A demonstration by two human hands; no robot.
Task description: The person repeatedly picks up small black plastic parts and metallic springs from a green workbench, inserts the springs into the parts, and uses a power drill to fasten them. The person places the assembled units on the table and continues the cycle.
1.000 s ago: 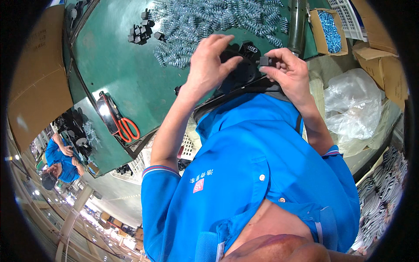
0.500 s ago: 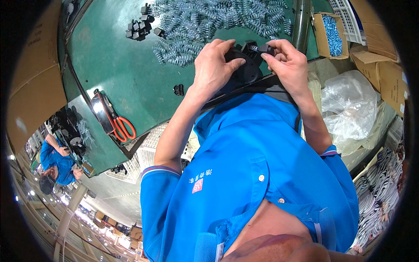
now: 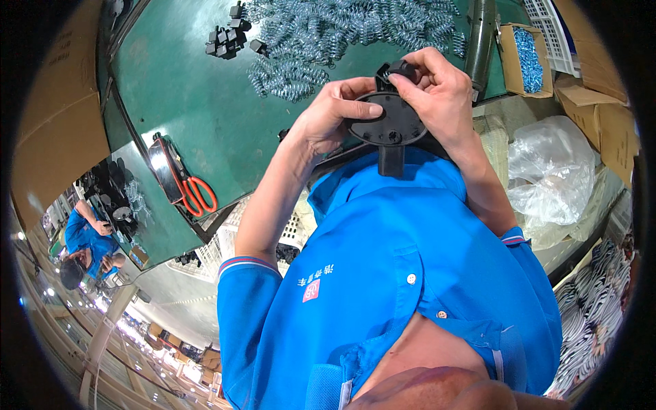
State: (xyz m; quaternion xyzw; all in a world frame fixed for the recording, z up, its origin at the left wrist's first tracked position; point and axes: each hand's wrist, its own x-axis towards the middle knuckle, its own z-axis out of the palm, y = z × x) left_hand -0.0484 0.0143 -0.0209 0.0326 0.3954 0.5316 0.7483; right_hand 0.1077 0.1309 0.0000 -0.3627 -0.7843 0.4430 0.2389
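A black plastic part with a flat oval plate (image 3: pixel 393 126) and a stem toward my body is held close to the table's front edge. My left hand (image 3: pixel 333 113) grips its left side, thumb lying on the plate. At the far end of the part, my right hand (image 3: pixel 437 85) pinches a small black block (image 3: pixel 401 70) between thumb and fingers, against the part's upper end. Whether a spring sits beneath that block is hidden by my fingers. Beyond my hands lies a large heap of metal coil springs (image 3: pixel 355 31), with several black blocks (image 3: pixel 227 41) to its left.
Red-handled scissors (image 3: pixel 197 195) lie at the table's left edge. A green metal post (image 3: pixel 482 48) stands right of the springs, beside a cardboard box (image 3: pixel 509 58) of blue-tinted small parts. Clear plastic bags (image 3: pixel 550 167) lie at right. A co-worker (image 3: pixel 89 242) sits far left.
The black part has turned so its plate faces up and its stem points toward me. My right hand has moved slightly left and up, bringing the block onto the part's far end.
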